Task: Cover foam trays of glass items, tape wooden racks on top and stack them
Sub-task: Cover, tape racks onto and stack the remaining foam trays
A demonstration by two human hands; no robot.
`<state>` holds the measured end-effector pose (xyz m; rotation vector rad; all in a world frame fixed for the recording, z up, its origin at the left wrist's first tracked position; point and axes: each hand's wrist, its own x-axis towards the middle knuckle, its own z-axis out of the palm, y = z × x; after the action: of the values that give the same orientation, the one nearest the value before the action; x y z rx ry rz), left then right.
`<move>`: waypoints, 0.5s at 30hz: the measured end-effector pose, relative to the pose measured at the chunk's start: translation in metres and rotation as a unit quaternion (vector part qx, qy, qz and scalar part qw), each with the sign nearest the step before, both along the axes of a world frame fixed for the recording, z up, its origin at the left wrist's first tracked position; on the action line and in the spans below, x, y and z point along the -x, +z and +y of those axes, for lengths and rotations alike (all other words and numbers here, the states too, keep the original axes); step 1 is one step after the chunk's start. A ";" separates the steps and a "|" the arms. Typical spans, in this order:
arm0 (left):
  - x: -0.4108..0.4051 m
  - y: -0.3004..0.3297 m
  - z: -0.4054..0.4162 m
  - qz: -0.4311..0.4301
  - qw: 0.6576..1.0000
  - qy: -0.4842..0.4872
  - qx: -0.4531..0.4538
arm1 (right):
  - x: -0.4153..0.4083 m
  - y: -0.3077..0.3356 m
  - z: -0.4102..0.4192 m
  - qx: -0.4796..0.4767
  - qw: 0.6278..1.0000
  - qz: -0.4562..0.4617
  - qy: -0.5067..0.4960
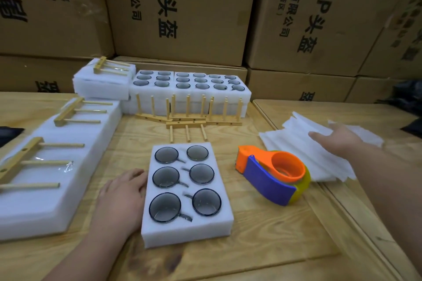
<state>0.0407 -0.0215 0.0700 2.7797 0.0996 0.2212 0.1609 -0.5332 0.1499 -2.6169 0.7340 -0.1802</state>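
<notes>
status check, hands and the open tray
Left hand flat against tray side. Right hand on foam sheets. Tray uncovered, six cups showing. Tape dispenser between tray and sheets.

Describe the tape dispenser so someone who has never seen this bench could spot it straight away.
Start at the wooden table and find the open foam tray of six glass cups near the front. Just right of it, between that tray and the pile of white foam sheets under the right hand, lies the tape dispenser. It is the only brightly coloured thing here: orange, blue and yellow.
</notes>
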 end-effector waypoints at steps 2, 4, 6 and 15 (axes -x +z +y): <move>0.000 0.000 0.000 0.001 1.000 0.005 0.001 | -0.004 -0.005 0.000 0.028 0.999 0.026 0.018; -0.001 -0.001 0.000 0.002 1.000 0.008 0.004 | -0.006 -0.007 0.001 0.054 0.997 0.037 0.028; -0.001 -0.001 0.000 0.001 1.000 0.009 0.007 | -0.008 -0.004 0.003 0.070 0.996 0.053 0.020; -0.002 -0.004 0.000 0.003 1.000 0.018 -0.005 | -0.029 -0.003 0.018 0.075 0.996 0.044 0.003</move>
<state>0.0429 -0.0217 0.0661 2.7914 0.1517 0.2236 0.1903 -0.5155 0.1469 -2.7848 0.7688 -0.1223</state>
